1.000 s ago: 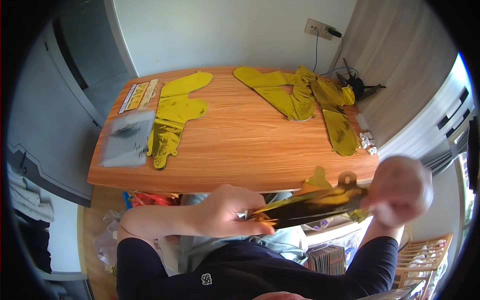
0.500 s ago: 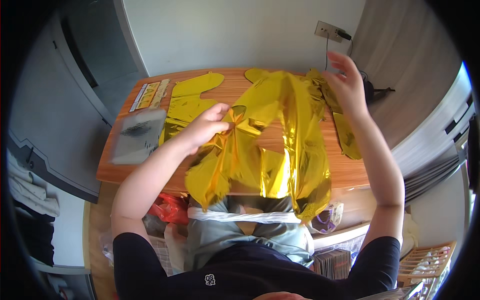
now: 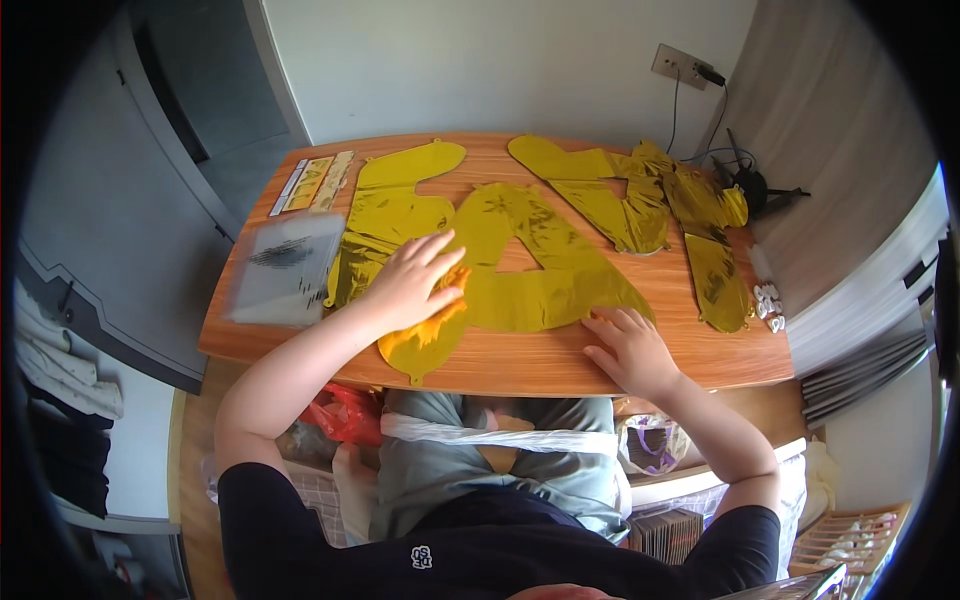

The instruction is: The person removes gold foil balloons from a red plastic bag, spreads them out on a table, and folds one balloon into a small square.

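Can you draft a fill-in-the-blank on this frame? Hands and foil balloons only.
1. The left hand lies flat on the ____ foil balloon.
2. That balloon lies on a ____ table.
3. The right hand presses the balloon's ____ edge.

Missing words: gold; wooden; near

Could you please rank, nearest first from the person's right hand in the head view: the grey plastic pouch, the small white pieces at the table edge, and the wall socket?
From the right hand:
1. Small white pieces, at the table's right edge.
2. Wall socket, far back, slightly right.
3. Grey plastic pouch, far left side.
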`<state>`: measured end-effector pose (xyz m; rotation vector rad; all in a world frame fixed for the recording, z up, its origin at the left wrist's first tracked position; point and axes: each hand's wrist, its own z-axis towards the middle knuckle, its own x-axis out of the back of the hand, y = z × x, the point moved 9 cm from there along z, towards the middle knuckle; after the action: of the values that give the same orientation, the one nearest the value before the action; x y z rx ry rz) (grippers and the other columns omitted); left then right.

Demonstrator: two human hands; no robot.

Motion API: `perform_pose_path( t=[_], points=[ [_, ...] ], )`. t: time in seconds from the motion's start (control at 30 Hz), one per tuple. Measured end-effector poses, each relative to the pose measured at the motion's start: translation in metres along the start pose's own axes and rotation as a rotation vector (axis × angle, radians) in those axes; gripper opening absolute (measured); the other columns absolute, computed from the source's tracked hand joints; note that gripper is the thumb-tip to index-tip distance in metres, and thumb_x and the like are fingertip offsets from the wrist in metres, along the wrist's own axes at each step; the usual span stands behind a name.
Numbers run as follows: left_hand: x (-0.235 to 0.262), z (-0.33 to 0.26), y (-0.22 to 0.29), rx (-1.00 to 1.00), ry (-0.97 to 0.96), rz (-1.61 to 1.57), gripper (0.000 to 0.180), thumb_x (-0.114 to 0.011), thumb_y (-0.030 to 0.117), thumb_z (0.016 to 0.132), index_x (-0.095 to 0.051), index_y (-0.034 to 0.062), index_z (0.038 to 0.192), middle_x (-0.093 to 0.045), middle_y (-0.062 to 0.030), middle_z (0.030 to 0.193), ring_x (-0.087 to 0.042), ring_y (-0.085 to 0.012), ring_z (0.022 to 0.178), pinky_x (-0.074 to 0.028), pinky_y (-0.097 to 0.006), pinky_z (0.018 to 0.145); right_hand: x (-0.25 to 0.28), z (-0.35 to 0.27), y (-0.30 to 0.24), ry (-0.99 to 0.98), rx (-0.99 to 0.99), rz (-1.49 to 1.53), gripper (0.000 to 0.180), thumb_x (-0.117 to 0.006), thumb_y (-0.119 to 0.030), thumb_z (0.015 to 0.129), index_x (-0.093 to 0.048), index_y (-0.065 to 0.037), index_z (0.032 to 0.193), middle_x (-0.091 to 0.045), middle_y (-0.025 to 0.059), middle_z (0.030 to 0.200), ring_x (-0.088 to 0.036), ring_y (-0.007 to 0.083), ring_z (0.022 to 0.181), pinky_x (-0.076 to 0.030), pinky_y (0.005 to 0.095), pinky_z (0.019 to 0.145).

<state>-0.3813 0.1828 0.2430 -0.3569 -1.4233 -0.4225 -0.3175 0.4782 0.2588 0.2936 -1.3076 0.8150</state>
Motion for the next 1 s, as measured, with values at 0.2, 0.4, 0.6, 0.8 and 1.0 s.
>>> perform_pose_path(
  t=[0.2,0.4,0.6,0.8,1.0],
  points=[
    [-0.021,-0.022,0.01,-0.077,-0.152,-0.205,0.077,-0.055,0.056,0.104,-0.033,0.0133,0.164,-0.027,-0.0172,0.17,-0.021,-0.0357,0.159,-0.019,-0.055,0.129,0.001,-0.014,0.0,0.043,-0.065,-0.017,0.04,-0.073,-0.02,0.091,-0.068,-0.007,0.129,-0.066,0.0106,0.131,-0.058,0.0318,0.121,-0.04,0.0454,0.106],
    [0.015,-0.049,-0.001,-0.012,0.15,-0.019,0.079,-0.051,0.058,0.105,-0.029,0.0112,0.164,-0.029,-0.0185,0.169,-0.024,-0.0349,0.158,-0.024,-0.049,0.129,0.019,0.005,-0.015,0.214,-0.092,0.04,0.029,-0.072,-0.01,0.089,-0.073,-0.007,0.117,-0.067,0.0125,0.126,-0.059,0.0327,0.119,-0.04,0.0449,0.105],
    [0.059,-0.156,-0.053,0.558,0.884,-0.541,0.043,-0.063,0.011,0.101,-0.055,0.0021,0.142,-0.061,-0.0189,0.141,-0.058,-0.0351,0.131,-0.046,-0.044,0.109,0.002,0.104,-0.143,0.358,0.091,0.428,0.02,-0.071,-0.007,0.091,-0.073,-0.003,0.11,-0.07,0.0152,0.117,-0.063,0.0359,0.115,-0.05,0.0448,0.099],
    [0.035,-0.174,-0.044,0.684,0.865,-0.305,0.067,-0.079,0.013,0.083,-0.052,0.0011,0.142,-0.062,-0.024,0.131,-0.061,-0.0424,0.121,-0.05,-0.049,0.102,-0.095,0.223,-0.207,0.045,0.187,0.171,0.027,-0.07,-0.024,0.094,-0.075,-0.006,0.115,-0.067,0.0157,0.127,-0.061,0.0363,0.123,-0.051,0.046,0.104],
    [0.023,-0.169,-0.051,0.66,0.753,-0.476,0.079,-0.085,0.021,0.081,-0.046,0.0013,0.147,-0.06,-0.0235,0.131,-0.059,-0.0425,0.122,-0.05,-0.047,0.102,-0.141,0.238,-0.2,-0.163,0.134,0.242,0.037,-0.075,-0.039,0.09,-0.076,-0.01,0.112,-0.067,0.013,0.12,-0.061,0.0336,0.121,-0.054,0.0453,0.099]
  ],
)
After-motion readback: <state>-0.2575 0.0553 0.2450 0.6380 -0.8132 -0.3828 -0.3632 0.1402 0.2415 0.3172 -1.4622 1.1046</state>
